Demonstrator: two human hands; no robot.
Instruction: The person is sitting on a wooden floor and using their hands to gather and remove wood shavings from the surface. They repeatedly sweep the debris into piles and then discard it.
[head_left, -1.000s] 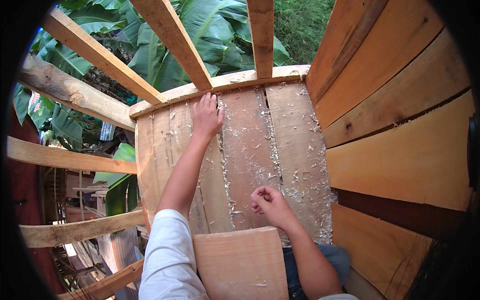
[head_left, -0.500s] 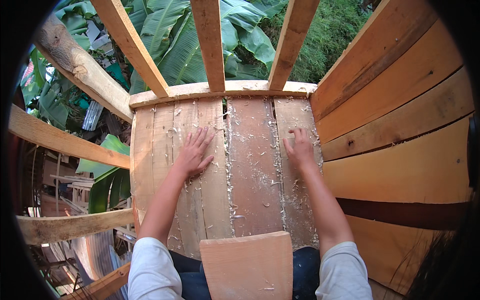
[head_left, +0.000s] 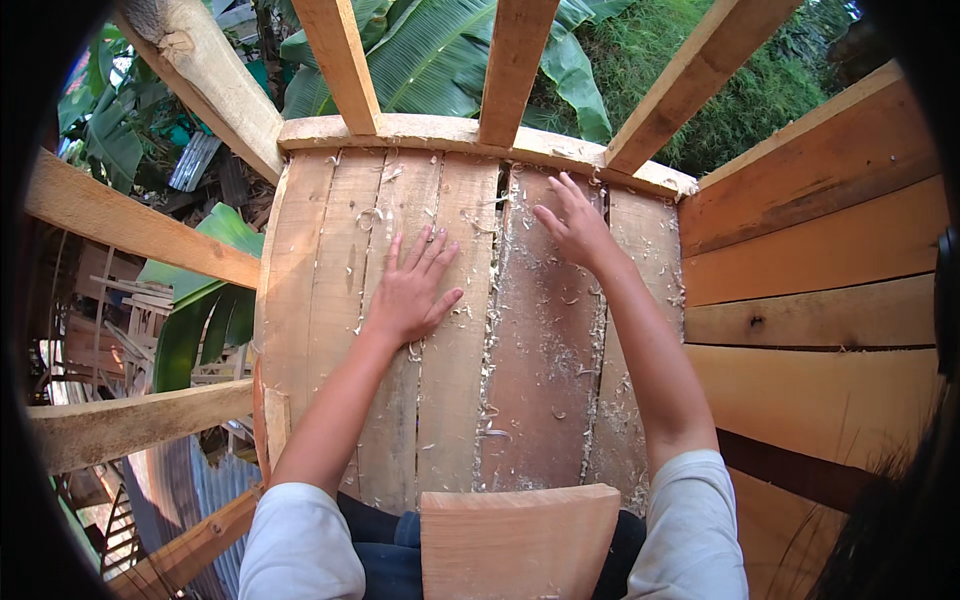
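Observation:
My left hand (head_left: pixel 410 290) lies flat on the pale planks of the wooden floor (head_left: pixel 455 400), fingers spread, with nothing held. Farther out and to the right, my right hand (head_left: pixel 577 228) is over the reddish plank (head_left: pixel 535 350), near the far rail. Its fingers are loosely extended and apart, and I see nothing in them; whether it touches the wood I cannot tell. Curled wood shavings (head_left: pixel 370 215) and sawdust are scattered over the boards, thickest along the gaps between them. A loose-looking pale board (head_left: pixel 520 545) stands close in front of my body.
A low wooden rail (head_left: pixel 440 130) with upright posts (head_left: pixel 515 65) bounds the far edge. Horizontal planks (head_left: pixel 810 310) form a wall on the right. Open bars (head_left: pixel 140 220) run along the left, with corrugated sheets below. Banana leaves (head_left: pixel 430 60) grow beyond the rail.
My right hand has moved away from me and leftward, from the right-hand plank to the reddish one. The left hand remains flat on the pale planks. The whole view has shifted and tilted slightly.

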